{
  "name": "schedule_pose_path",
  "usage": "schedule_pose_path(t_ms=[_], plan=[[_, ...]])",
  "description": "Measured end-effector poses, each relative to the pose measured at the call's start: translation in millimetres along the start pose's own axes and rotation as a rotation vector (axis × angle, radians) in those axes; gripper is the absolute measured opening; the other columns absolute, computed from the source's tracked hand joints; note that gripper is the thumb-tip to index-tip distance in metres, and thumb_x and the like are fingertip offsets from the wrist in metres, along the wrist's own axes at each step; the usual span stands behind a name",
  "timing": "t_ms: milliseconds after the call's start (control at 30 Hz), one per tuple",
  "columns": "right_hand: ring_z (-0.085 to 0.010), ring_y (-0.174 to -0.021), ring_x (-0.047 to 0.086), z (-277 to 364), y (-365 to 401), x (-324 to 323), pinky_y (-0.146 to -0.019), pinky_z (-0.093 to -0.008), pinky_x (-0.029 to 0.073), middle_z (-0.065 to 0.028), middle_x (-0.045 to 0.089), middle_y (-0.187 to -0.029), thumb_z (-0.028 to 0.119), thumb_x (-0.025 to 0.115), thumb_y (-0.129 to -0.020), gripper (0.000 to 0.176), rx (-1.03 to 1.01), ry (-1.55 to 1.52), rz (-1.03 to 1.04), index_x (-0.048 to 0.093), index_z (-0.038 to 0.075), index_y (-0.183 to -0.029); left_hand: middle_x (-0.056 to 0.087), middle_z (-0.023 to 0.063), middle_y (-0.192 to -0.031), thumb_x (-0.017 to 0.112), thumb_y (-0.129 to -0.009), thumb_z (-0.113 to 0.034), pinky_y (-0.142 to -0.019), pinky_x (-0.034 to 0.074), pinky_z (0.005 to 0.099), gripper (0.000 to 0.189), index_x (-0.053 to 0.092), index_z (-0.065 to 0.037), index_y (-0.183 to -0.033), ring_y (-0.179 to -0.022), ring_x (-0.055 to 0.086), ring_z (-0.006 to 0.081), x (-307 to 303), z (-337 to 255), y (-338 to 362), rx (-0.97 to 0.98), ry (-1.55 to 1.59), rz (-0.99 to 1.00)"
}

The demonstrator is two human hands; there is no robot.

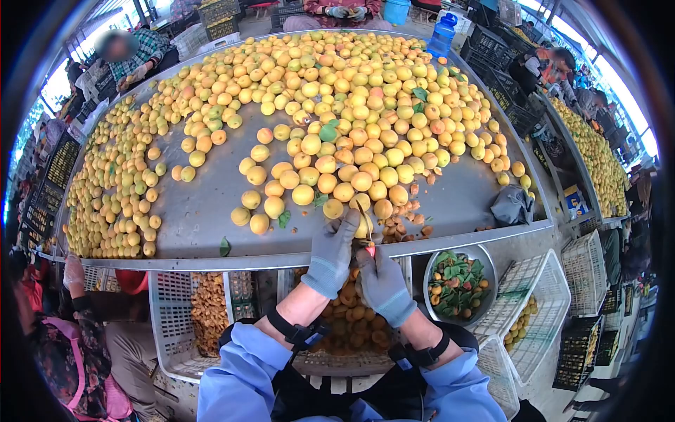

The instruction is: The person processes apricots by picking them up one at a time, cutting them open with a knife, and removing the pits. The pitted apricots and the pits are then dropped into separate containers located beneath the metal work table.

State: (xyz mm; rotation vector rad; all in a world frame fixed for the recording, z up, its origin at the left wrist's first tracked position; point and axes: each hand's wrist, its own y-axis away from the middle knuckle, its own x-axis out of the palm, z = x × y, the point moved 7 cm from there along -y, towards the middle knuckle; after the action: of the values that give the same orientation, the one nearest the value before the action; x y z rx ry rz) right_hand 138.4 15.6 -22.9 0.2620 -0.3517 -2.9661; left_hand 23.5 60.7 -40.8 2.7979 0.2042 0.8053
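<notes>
My left hand (332,254), in a grey glove, is closed around a yellow apricot (363,226) at the near edge of the metal table. My right hand (384,283), gloved too, grips a small knife (371,249) with a red handle. Its thin blade points up against the held apricot. Just beyond my hands lies the front of a big heap of apricots (362,181). Brown-orange pits and scraps (402,224) lie beside it on the right. Below my hands, a crate (309,362) holds apricot halves, partly hidden by my arms.
A steel bowl (492,264) of leaves and apricots stands right of my right hand. White crates (548,278) sit farther right; another crate (165,330) holds pits at left. A dark bag (512,205) and a blue bottle (442,35) rest on the table. Other people work around.
</notes>
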Motion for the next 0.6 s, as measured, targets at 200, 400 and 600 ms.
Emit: schedule_pose_path(t_ms=[200, 400, 600], plan=[[-0.0373, -0.06, 0.066, -2, -6, -1, -0.053, -0.0435, 0.047, -0.0204, 0.061, -0.063, 0.024, 0.056, -0.102, 0.029, -0.112, 0.129, -0.065, 0.053, -0.003, -0.094, 0.066, 0.0016, -0.089, 0.067, -0.097, -0.039, -0.07, 0.047, 0.0239, 0.038, 0.067, -0.001, -0.096, -0.079, 0.057, 0.0075, -2, -1, 3, 0.039, -0.158, -0.034], [-0.007, -0.048, 0.05, -5, -9, -4, -0.044, -0.0249, 0.039, 0.0025, 0.051, -0.06, 0.022, 0.051, -0.105, 0.02, -0.232, 0.105, -0.025, 0.052, 0.003, -0.099, 0.068, 0.0058, -0.099, 0.064, -0.1, -0.032, -0.079, 0.053, 0.0259, 0.037, 0.064, 0.002, -0.112, -0.089, 0.065, 0.012, 22, -18, 8, -0.019, 0.117, 0.229], [-0.0068, -0.047, 0.049, -4, -2, 3, -0.041, -0.0247, 0.038, 0.0022, 0.05, -0.059, 0.025, 0.052, -0.105, 0.022, 0.008, -0.054, 0.049, 0.051, 0.004, -0.099, 0.066, 0.0106, -0.106, 0.06, -0.101, -0.038, -0.085, 0.056, 0.0348, 0.043, 0.059, 0.002, -0.119, -0.096, 0.069, 0.0231, 6, -6, 1, 0.09, -0.121, 0.224]])
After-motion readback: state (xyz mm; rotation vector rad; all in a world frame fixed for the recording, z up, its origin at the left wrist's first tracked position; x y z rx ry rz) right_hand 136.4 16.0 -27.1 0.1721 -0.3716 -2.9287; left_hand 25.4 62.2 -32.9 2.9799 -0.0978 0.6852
